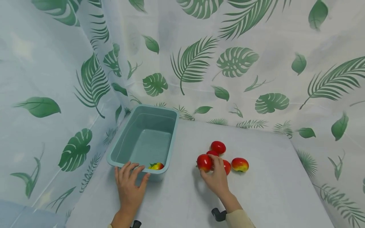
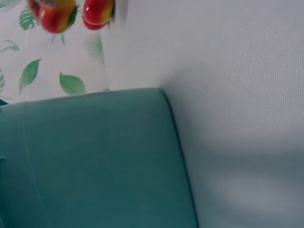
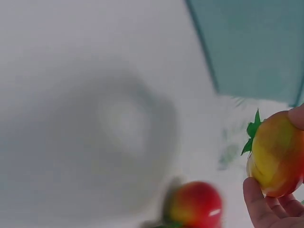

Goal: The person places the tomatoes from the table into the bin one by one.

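My right hand [image 1: 217,177] holds a red-and-yellow fruit [image 1: 204,162] with a green leafy cap, pinched between thumb and fingers. The right wrist view shows this fruit raised above the table. Close behind and beside that hand lie several similar fruits, among them a red one [image 1: 218,147] at the back and a red-and-yellow one [image 1: 240,164] at the right. My left hand [image 1: 130,186] rests its spread fingers on the near rim of a blue-green bin [image 1: 172,139]. Inside the bin, by its near wall, lies another red-and-yellow fruit [image 1: 156,166], partly hidden by the rim.
Everything stands on a white-covered table [image 1: 265,186]. White curtains with green leaf prints [image 1: 199,63] hang behind and at both sides, and the bin is near the left one. A dark wrist fitting [image 1: 219,214] shows by the right sleeve.
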Demonstrator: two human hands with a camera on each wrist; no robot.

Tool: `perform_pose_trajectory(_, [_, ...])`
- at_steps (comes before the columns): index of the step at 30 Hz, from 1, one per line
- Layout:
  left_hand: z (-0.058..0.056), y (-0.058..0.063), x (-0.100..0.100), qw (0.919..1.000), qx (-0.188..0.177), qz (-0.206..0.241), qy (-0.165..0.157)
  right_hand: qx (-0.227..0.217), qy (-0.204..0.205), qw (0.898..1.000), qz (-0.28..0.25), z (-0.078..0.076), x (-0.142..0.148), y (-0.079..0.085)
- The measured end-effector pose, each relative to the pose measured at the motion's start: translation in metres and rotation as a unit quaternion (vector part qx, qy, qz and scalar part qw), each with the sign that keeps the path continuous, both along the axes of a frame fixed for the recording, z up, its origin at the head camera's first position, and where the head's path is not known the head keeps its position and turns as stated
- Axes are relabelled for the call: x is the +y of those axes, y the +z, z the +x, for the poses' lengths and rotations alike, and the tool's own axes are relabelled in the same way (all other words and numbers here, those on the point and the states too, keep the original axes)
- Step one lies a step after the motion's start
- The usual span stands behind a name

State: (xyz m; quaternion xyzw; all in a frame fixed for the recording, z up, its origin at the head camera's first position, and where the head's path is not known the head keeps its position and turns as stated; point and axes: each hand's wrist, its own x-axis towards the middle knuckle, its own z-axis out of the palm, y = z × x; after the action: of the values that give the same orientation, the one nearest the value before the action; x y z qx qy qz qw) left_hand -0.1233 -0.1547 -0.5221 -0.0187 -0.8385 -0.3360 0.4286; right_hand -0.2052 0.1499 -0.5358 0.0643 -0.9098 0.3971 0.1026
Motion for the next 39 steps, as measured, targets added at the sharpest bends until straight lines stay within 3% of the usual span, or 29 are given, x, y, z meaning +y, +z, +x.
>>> perform_pose_trajectory(8, [-0.001, -0.001, -0.002, 1.0, 0.001, -0.004, 0.003, 0.028, 0.047, 0.997, -0.054, -0.028, -0.031, 0.044])
perform_pose_trajectory(19, [-0.002, -0.003, -0.004, 1.0, -0.006, -0.001, 0.003, 0.047, 0.093, 0.991, -0.089, -0.044, -0.082, 0.072])
perform_pose_trajectory(28, [-0.004, -0.007, -0.004, 1.0, -0.008, 0.0, 0.001, 0.046, 0.149, 0.981, -0.117, -0.049, -0.119, 0.086])
perform_pose_trajectory(39, [-0.004, -0.007, -0.007, 0.9998, -0.019, 0.0, -0.001, 0.066, 0.199, 0.971, -0.118, -0.044, -0.141, 0.084])
